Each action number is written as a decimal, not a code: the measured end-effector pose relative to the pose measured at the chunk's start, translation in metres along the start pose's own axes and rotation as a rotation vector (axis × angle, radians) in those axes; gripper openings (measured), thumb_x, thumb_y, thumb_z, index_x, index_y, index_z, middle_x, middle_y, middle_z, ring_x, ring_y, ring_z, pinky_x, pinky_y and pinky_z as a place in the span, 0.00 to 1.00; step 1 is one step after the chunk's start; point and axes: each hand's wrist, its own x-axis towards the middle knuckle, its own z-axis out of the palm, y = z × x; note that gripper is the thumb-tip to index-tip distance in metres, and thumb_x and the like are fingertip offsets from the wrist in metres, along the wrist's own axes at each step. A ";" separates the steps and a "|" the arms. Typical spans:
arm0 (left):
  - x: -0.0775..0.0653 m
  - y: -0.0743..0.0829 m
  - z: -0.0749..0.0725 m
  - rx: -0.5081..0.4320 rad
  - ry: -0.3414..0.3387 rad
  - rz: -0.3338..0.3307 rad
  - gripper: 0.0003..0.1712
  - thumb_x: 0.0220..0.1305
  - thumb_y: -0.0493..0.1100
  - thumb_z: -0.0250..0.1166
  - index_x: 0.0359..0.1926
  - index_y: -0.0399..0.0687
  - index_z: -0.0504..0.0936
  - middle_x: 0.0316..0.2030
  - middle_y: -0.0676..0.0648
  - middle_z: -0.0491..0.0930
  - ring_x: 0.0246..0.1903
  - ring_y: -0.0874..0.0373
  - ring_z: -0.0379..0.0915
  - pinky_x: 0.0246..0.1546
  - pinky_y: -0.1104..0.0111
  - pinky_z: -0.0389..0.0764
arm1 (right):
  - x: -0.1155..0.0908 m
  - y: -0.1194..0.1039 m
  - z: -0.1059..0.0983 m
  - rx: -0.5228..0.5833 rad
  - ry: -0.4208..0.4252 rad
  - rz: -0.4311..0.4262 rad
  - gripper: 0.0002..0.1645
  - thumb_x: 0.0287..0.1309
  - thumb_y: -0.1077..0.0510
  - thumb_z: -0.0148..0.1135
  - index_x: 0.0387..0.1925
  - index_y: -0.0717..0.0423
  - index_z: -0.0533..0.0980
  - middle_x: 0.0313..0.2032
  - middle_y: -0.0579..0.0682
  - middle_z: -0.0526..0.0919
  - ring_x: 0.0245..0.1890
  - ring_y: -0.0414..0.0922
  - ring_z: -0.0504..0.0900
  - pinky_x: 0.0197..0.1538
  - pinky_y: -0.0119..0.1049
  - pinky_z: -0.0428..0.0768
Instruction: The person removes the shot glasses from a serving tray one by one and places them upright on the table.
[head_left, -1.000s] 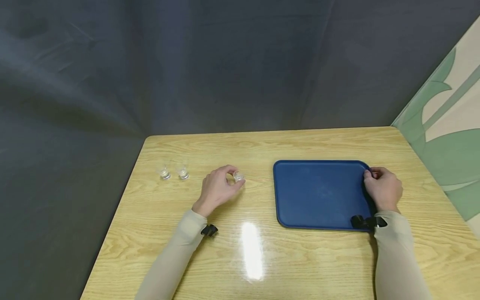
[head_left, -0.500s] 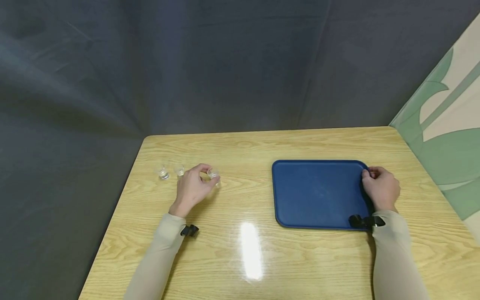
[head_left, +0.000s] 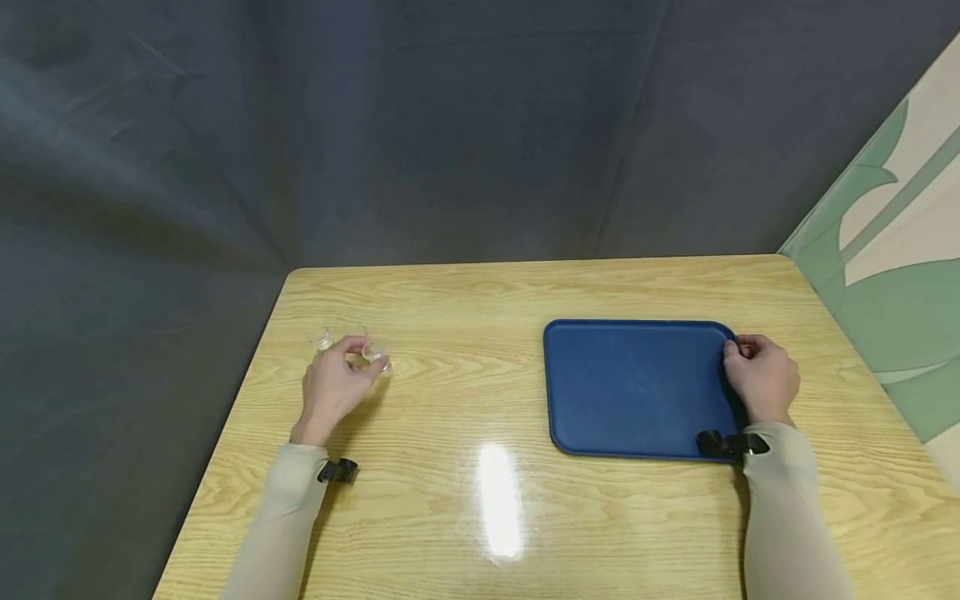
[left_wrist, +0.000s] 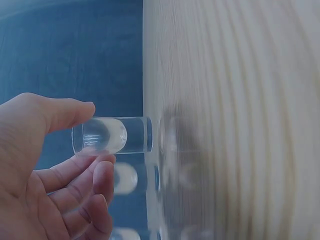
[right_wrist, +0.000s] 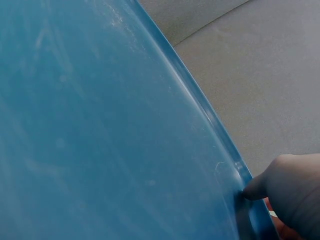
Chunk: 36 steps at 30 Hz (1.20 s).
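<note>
My left hand (head_left: 335, 387) pinches a small clear shot glass (head_left: 377, 358) between thumb and fingers at the left of the table. In the left wrist view this shot glass (left_wrist: 112, 135) has its base end close over the wood. Two more shot glasses stand in a row past it; the hand partly covers them in the head view, where one glass (head_left: 324, 340) shows beyond the knuckles. Over on the right, my right hand (head_left: 763, 379) grips the right rim of a blue tray (head_left: 637, 387), its thumb (right_wrist: 257, 188) on the inner side of the rim.
The tray lies flat on a light wooden table (head_left: 465, 417). Dark cloth (head_left: 480, 133) hangs behind the table and along its left side. A green and cream patterned cloth (head_left: 907, 275) borders the right side.
My left hand has moved left with the shot glass, from near the middle of the table to the row of other glasses. The right hand stays on the tray rim.
</note>
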 end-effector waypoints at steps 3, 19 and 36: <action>-0.001 -0.009 -0.007 0.012 0.022 -0.017 0.30 0.70 0.59 0.70 0.64 0.47 0.84 0.54 0.43 0.89 0.33 0.52 0.86 0.30 0.63 0.76 | 0.000 -0.001 -0.001 -0.002 -0.002 0.002 0.30 0.75 0.45 0.51 0.62 0.64 0.80 0.48 0.64 0.84 0.50 0.65 0.80 0.43 0.47 0.66; -0.008 -0.034 -0.030 0.023 0.104 -0.106 0.31 0.70 0.60 0.70 0.65 0.47 0.84 0.55 0.41 0.89 0.37 0.45 0.88 0.34 0.59 0.76 | -0.002 -0.002 -0.001 0.001 -0.004 0.003 0.30 0.76 0.46 0.51 0.62 0.65 0.80 0.47 0.64 0.83 0.49 0.65 0.79 0.43 0.47 0.66; -0.011 -0.043 -0.025 0.027 0.111 -0.125 0.31 0.69 0.60 0.70 0.64 0.46 0.84 0.55 0.39 0.89 0.41 0.43 0.88 0.35 0.59 0.77 | -0.003 -0.003 -0.002 0.002 -0.006 0.002 0.30 0.76 0.46 0.51 0.62 0.66 0.79 0.48 0.66 0.83 0.50 0.65 0.79 0.44 0.50 0.67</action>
